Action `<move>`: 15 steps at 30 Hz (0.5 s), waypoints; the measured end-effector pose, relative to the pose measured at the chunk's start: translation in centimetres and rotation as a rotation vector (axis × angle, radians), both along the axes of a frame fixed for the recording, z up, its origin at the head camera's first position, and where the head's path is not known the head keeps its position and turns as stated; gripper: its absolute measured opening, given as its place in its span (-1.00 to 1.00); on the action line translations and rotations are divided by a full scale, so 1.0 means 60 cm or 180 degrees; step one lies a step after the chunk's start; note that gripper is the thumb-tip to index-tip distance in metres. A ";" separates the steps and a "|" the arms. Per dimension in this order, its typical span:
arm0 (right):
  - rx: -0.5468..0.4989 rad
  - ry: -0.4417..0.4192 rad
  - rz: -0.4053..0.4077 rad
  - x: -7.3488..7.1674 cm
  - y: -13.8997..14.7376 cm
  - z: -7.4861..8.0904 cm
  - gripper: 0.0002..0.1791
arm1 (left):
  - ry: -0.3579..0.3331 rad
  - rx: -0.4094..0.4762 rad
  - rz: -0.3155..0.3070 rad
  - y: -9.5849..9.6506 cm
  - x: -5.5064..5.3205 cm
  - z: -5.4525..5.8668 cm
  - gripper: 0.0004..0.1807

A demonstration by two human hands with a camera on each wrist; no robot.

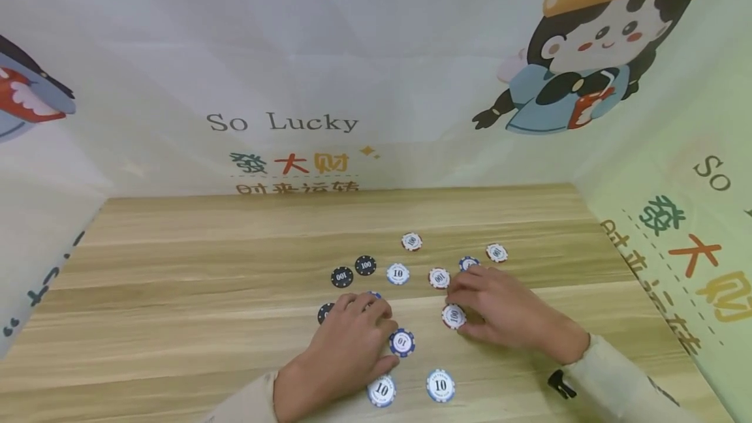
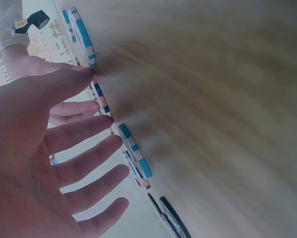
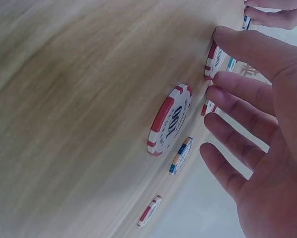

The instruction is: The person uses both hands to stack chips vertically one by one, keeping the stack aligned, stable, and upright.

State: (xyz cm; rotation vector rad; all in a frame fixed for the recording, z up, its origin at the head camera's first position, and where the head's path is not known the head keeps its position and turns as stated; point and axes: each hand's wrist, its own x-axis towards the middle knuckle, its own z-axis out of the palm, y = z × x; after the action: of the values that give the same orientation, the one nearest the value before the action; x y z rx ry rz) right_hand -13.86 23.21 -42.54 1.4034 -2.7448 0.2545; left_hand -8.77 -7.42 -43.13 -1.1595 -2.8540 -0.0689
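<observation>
My left hand point(image 1: 346, 344) hovers low over the table with fingers spread. Its thumb tip is by a light-blue-edged 10 poker chip point(image 1: 382, 391); a dark blue 10 chip point(image 1: 402, 343) lies right of its fingers. Another light blue chip point(image 2: 134, 150) lies near its fingertips in the left wrist view. My right hand point(image 1: 499, 305) has thumb and forefinger on opposite sides of a flat red-edged 100 chip point(image 1: 454, 316); whether they press it I cannot tell. Its other fingers are fairly straight. Another red-edged 100 chip point(image 3: 170, 120) shows near the palm, hidden from the head view.
Black 100 chips point(image 1: 365, 265) lie at the left, one partly covered by the left hand. Farther back are a light blue 10 chip point(image 1: 397, 274) and red-edged chips point(image 1: 412, 241). Another 10 chip point(image 1: 440, 386) lies in front. Printed cloth walls point(image 1: 282, 83) border the wooden table point(image 1: 205, 247).
</observation>
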 end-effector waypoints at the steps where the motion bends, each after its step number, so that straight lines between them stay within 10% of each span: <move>1: 0.0007 0.0002 0.0003 -0.001 -0.001 0.000 -0.68 | 0.0005 -0.0017 -0.0001 0.000 0.000 0.000 -0.52; 15: 0.0025 0.0006 0.0009 0.000 -0.012 -0.001 -0.66 | -0.0016 -0.0075 -0.0017 0.005 0.000 0.004 -0.54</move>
State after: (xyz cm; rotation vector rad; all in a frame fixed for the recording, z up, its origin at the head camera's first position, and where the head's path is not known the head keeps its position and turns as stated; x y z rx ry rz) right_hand -13.85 22.47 -42.58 1.4088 -2.7456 0.2426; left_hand -8.79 -7.13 -42.87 -1.1727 -2.8639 -0.0388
